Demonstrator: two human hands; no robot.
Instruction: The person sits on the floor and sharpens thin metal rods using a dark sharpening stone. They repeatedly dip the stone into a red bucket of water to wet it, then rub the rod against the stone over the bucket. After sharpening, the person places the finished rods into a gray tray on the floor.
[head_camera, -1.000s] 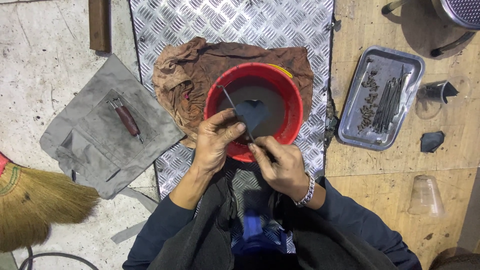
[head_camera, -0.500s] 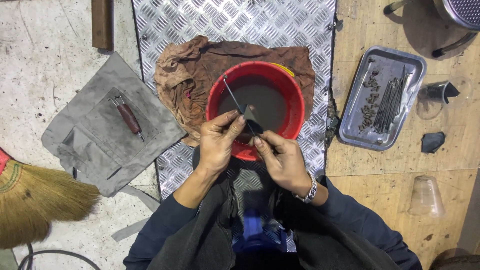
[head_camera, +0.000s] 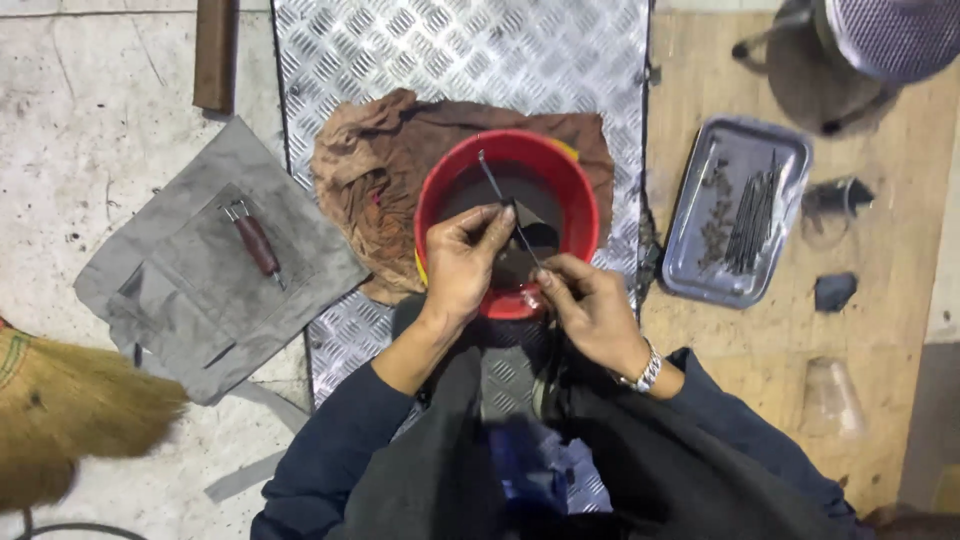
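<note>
- Thin metal rod (head_camera: 505, 205): long axis runs diagonally, from upper left over the red bucket (head_camera: 575, 190) down to lower right; far tip points up-left, over the bucket's dark inside.
- Left hand (head_camera: 458, 262): fingers pressed together, thumb and forefinger pinching the rod near its middle, along with a small dark piece (head_camera: 528, 215) held against it.
- Right hand (head_camera: 590, 305): fingertips pinching the rod's lower right end; a metal watch on the wrist.
- Both hands sit over the near rim of the bucket, which stands on a brown rag (head_camera: 370, 180) spread on a chequered metal plate (head_camera: 450, 50).
- Right of the plate, on a wooden board: 1 rectangular metal tray (head_camera: 690, 250) holding a bundle of similar thin rods (head_camera: 752, 208), long axes roughly up-down, plus small dark bits.
- Left, on the concrete floor: grey cloth (head_camera: 190, 300) with a wooden-handled tool (head_camera: 255, 242) lying diagonally; broom bristles (head_camera: 60, 420) at the lower left edge.
- No readable labels or signs in view.
</note>
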